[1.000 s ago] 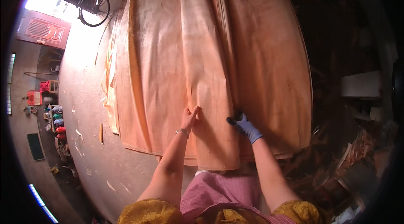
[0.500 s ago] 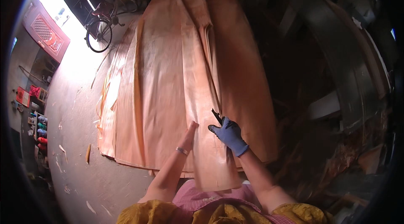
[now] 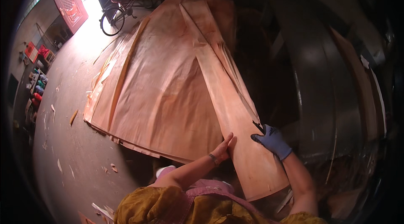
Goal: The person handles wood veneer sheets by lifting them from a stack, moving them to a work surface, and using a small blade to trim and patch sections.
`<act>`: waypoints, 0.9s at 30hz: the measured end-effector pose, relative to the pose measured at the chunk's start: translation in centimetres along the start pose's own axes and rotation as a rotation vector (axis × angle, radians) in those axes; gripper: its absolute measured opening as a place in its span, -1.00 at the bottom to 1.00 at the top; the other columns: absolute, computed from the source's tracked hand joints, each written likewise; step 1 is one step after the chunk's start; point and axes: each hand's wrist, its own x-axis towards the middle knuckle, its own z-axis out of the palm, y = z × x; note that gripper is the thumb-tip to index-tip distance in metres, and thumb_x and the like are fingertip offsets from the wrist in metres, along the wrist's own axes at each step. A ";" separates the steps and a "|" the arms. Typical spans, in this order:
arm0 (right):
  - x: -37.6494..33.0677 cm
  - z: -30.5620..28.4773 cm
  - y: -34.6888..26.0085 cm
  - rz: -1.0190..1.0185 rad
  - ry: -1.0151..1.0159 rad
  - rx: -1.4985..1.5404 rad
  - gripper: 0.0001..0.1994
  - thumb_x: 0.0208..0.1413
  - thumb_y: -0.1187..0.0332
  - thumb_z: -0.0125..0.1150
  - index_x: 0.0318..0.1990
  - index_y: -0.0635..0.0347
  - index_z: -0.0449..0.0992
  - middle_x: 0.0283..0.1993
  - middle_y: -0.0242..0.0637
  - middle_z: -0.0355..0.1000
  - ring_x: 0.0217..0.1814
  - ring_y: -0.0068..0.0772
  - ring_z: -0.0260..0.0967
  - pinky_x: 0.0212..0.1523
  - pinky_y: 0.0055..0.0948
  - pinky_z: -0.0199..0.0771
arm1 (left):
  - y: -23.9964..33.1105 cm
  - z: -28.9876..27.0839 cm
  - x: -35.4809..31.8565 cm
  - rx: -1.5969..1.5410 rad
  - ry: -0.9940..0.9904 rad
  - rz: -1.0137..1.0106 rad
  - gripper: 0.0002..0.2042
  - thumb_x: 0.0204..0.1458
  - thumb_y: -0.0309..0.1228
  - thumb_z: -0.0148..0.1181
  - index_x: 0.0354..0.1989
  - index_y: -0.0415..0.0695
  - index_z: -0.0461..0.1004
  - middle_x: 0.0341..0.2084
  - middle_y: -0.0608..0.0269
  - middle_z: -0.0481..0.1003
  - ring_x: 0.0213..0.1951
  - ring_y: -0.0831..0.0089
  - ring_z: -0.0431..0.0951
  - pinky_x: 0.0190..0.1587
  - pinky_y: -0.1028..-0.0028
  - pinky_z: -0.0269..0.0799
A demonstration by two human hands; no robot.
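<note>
A long, pale orange-brown strip of wood veneer [image 3: 248,156] slants across the right side of a low, broad stack of veneer sheets [image 3: 168,106]. Its near end sticks out past the stack, close to my body. My bare left hand [image 3: 223,148], with a band at the wrist, is closed on the strip's left edge; the fingers are partly hidden. Across from it, my right hand [image 3: 273,140] in a blue glove with dark fingertips grips the right edge. A small black tool [image 3: 258,127] juts out from the glove; its kind is unclear. More folded layers lie along the strip's far right side.
A bicycle [image 3: 112,21] stands at the back left near a reddish door [image 3: 69,3] in bright light. Wood scraps [image 3: 73,117] litter the grey floor on the left. Shelves with coloured items [image 3: 38,89] line the left wall. Dark, long panels [image 3: 324,97] stand at the right.
Both hands have moved right with the strip's near end, swinging it off the middle of the stack to its right side. The view has also turned somewhat.
</note>
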 end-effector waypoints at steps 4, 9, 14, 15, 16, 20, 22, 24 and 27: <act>-0.3 -5.0 4.9 0.002 -0.137 -0.030 -0.42 -0.15 -0.15 0.38 -0.29 0.27 0.50 -0.27 0.02 0.51 -0.17 0.04 0.49 -0.19 -0.17 0.44 | -2.4 4.7 1.9 -0.051 -0.015 0.012 -0.20 0.02 0.25 0.13 0.30 -0.08 0.21 0.21 0.12 0.33 0.20 0.17 0.34 0.28 0.13 0.21; 1.0 -5.6 13.3 -0.028 -0.164 0.046 -0.39 -0.09 -0.20 0.31 -0.23 0.26 0.47 -0.20 0.05 0.50 -0.11 0.02 0.46 -0.15 -0.20 0.42 | -0.5 6.6 8.8 -0.006 0.098 0.034 -0.16 -0.03 0.27 0.17 0.30 -0.07 0.20 0.27 0.15 0.26 0.26 0.17 0.26 0.33 0.12 0.09; 4.9 -13.3 17.3 -0.191 -0.029 -0.104 -0.40 -0.08 -0.21 0.29 -0.30 0.23 0.39 -0.30 0.08 0.47 -0.25 0.10 0.45 -0.25 -0.10 0.43 | -1.6 15.0 15.8 0.127 -0.107 0.115 -0.20 0.08 0.21 0.08 0.33 -0.15 0.16 0.27 0.09 0.26 0.28 0.18 0.26 0.35 0.16 0.09; 5.9 -16.3 18.3 -0.239 -0.010 -0.175 -0.41 -0.05 -0.19 0.28 -0.29 0.23 0.36 -0.33 0.08 0.45 -0.28 0.13 0.44 -0.27 -0.06 0.42 | -2.3 16.9 17.8 0.110 -0.161 0.098 -0.22 0.10 0.20 0.06 0.33 -0.16 0.16 0.27 0.09 0.27 0.28 0.18 0.26 0.35 0.16 0.09; 7.1 -20.7 17.5 -0.184 -0.127 -0.184 -0.45 -0.03 -0.14 0.27 -0.29 0.25 0.35 -0.32 0.11 0.45 -0.26 0.17 0.43 -0.23 -0.05 0.41 | -2.2 20.0 20.0 0.049 -0.219 0.068 -0.24 0.14 0.17 0.03 0.32 -0.20 0.16 0.27 0.09 0.26 0.28 0.17 0.26 0.36 0.15 0.09; 11.4 -38.4 15.6 -0.178 -0.225 -0.565 -0.53 -0.01 -0.01 0.23 -0.27 0.29 0.36 -0.30 0.18 0.47 -0.15 0.23 0.42 -0.13 -0.02 0.40 | -2.4 34.8 27.3 -0.095 -0.558 -0.078 -0.25 0.10 0.25 -0.04 0.33 -0.03 0.14 0.32 0.11 0.17 0.34 0.18 0.15 0.39 0.07 -0.02; 12.9 -46.5 19.2 -0.160 -0.163 -0.561 -0.54 -0.05 0.02 0.28 -0.22 0.25 0.39 -0.30 0.09 0.50 -0.17 0.18 0.44 -0.13 -0.08 0.42 | -2.5 42.3 30.8 -0.070 -0.636 -0.205 -0.29 0.09 0.28 -0.05 0.28 0.02 0.19 0.34 0.16 0.14 0.36 0.18 0.11 0.36 0.03 -0.04; 15.9 -53.7 20.7 -0.027 -0.121 -0.666 -0.49 -0.09 0.02 0.34 -0.12 0.24 0.43 -0.21 0.02 0.50 -0.10 0.09 0.44 -0.06 -0.12 0.42 | -0.6 46.7 35.2 0.415 -0.709 -0.211 -0.34 0.15 0.20 -0.04 0.29 0.03 0.19 0.25 0.20 0.27 0.25 0.23 0.26 0.25 0.07 0.15; 18.6 -59.0 29.2 0.229 -0.109 -0.605 -0.44 -0.22 -0.03 0.41 -0.08 0.10 0.52 -0.09 -0.07 0.48 0.03 -0.02 0.40 0.02 -0.16 0.41 | 4.2 45.8 42.6 1.235 -1.066 0.128 -0.44 0.20 0.06 0.03 0.26 -0.02 0.26 0.13 0.21 0.39 0.13 0.33 0.39 0.15 0.26 0.29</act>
